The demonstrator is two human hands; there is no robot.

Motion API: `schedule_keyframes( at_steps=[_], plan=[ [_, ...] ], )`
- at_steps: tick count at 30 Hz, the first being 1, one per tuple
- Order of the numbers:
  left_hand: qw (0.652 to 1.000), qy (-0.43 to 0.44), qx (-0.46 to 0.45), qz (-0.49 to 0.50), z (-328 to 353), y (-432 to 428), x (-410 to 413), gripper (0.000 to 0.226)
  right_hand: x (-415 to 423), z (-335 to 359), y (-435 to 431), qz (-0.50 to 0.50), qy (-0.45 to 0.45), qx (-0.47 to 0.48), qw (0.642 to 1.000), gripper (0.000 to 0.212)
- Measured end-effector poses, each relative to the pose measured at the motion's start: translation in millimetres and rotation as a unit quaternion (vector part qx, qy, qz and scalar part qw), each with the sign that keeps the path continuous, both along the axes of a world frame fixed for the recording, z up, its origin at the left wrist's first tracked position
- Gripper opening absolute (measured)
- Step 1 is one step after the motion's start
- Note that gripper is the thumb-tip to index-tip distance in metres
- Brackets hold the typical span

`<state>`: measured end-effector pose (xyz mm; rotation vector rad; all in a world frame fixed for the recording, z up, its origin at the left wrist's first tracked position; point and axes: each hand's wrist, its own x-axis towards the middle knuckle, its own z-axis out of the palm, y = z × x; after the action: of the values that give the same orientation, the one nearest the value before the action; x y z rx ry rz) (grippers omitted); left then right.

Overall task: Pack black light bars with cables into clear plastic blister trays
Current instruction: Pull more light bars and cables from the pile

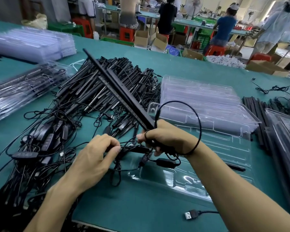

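USB plug (190,214) lay nearest. R hand (167,136) gripped light bars (119,88) at base, above tray (187,180); L hand (97,151) pinched cable (136,149). Bars prob. light, stiff; cable floppy, so grip near bar ends.

A packing factory: workers (224,25) at long green benches (199,64), cartons (141,38).

Bright, even light; bowed edges; glare on blister tray (188,179).
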<state>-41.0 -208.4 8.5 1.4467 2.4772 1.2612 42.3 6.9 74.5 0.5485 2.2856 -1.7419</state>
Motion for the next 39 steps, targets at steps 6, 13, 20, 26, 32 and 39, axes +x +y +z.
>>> schedule_keyframes(
  at_steps=[6,13,20,26,32,39],
  plan=[
    [0.996,-0.081,0.029,-0.024,0.3,0.4,3.8,0.018,-22.0,-4.3,-26.0,0.001,-0.009,0.091,0.996,0.022],
    [0.997,0.051,-0.023,-0.047,2.6,-0.1,12.5,0.023,-45.0,10.1,-35.2,-0.008,0.026,0.071,0.997,0.014],
    [0.98,0.196,-0.005,-0.02,-4.2,-1.1,18.6,0.033,-40.6,14.2,1.6,-0.257,0.059,-0.175,0.949,0.021],
    [0.984,0.177,-0.024,-0.009,-11.5,-5.0,17.4,0.062,-30.0,23.0,22.6,-0.254,0.09,-0.249,0.93,0.022],
    [0.99,0.045,0.051,0.125,-0.2,14.7,9.9,0.022,-14.3,35.9,27.3,-0.125,0.097,-0.243,0.957,0.019],
    [0.988,-0.083,0.064,0.117,9.0,46.4,-3.5,0.01,-5.6,31.6,26.7,-0.071,0.094,-0.243,0.963,0.015]
  ],
)
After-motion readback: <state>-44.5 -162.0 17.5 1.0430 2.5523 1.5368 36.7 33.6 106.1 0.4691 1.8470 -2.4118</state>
